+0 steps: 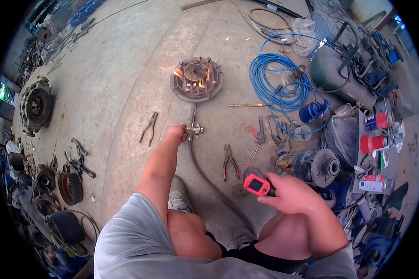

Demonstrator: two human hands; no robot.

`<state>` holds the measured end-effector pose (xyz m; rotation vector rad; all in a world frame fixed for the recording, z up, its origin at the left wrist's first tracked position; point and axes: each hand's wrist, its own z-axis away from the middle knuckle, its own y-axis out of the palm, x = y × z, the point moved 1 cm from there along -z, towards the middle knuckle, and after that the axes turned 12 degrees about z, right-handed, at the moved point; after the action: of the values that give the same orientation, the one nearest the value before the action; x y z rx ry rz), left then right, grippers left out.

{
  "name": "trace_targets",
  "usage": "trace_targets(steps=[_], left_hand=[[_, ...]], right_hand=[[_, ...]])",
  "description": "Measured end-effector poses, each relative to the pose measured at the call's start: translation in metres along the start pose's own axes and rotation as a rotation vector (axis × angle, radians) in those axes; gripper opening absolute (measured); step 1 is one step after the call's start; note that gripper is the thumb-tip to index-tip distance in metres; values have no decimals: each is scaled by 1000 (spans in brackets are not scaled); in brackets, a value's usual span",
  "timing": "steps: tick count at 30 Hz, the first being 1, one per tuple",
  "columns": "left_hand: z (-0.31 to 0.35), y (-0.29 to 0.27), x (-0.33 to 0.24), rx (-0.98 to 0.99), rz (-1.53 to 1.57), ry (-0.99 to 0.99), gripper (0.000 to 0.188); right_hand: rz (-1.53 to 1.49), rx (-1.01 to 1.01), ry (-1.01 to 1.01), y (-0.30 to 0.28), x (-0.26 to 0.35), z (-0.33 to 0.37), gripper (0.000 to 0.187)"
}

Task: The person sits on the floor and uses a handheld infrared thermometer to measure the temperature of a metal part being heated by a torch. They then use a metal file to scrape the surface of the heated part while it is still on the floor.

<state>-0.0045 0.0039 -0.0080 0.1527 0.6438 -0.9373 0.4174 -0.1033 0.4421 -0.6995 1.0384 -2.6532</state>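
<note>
My left hand (176, 133) reaches forward with its fingers closed on the brass gas valve (194, 130) between the hose and the burner. Flames rise from the round gas burner (177, 86) on the floor, around a metal disc (195, 71) at its middle. A dark rubber hose (208, 178) runs from the valve back between my feet. My right hand (286, 193) is wrapped round the handle of a red and black infrared thermometer (257, 184), its small screen turned up toward me. Pliers (149, 129) lie left of the valve, and another pair of pliers (229, 162) lies right of the hose.
A blue hose coil (265, 74) lies at the right, before a green tank (333, 67). A brass rod (247, 105) and a red-handled tool (259, 135) rest nearby. An electric motor (319, 167) sits by my right arm. Metal parts (36, 106) line the left.
</note>
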Motion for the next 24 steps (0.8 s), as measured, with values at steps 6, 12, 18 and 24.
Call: trace_targets(steps=[6,12,18,24], left_hand=[[4,5,-2,16,-40,11,42],[-1,-3,-3,21,-41,4,41],[9,0,-4,46,29,28,31],[12,-4,-5,41,32,35,31]], right_hand=[[6,9,8,-2,-1,1,55],[2,2,-1,-2,2,0,54],[-9,4,8,1,-2,0,54],[-4,9,5,0,-2,-1,55]])
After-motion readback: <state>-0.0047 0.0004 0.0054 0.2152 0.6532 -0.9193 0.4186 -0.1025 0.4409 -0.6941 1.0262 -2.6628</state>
